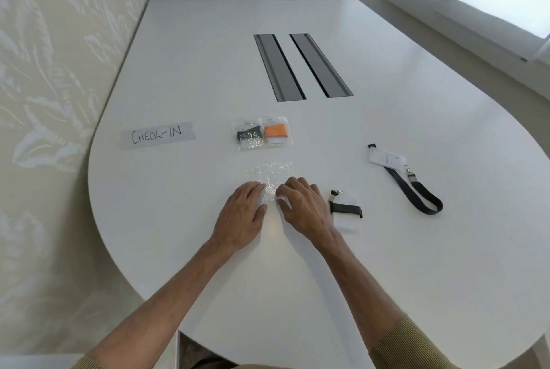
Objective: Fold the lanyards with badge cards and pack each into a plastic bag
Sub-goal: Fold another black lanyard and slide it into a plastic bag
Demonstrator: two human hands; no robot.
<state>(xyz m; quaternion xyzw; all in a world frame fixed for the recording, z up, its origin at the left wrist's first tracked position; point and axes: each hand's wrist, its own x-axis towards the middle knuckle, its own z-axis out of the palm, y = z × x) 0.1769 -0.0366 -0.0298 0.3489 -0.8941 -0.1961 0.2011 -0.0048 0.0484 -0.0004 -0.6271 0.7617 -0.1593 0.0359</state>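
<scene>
On the white desk, your left hand lies flat, fingers pressing the clear plastic bag, while your right hand pinches its near edge with curled fingers. A folded black lanyard with badge card lies just beside that hand.

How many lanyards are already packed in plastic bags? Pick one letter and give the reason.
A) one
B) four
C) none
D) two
D: two filled bags lie side by side on the table, one holding a dark lanyard and the other an orange lanyard; the folded lanyard and the unfolded lanyard lie bare.
</scene>
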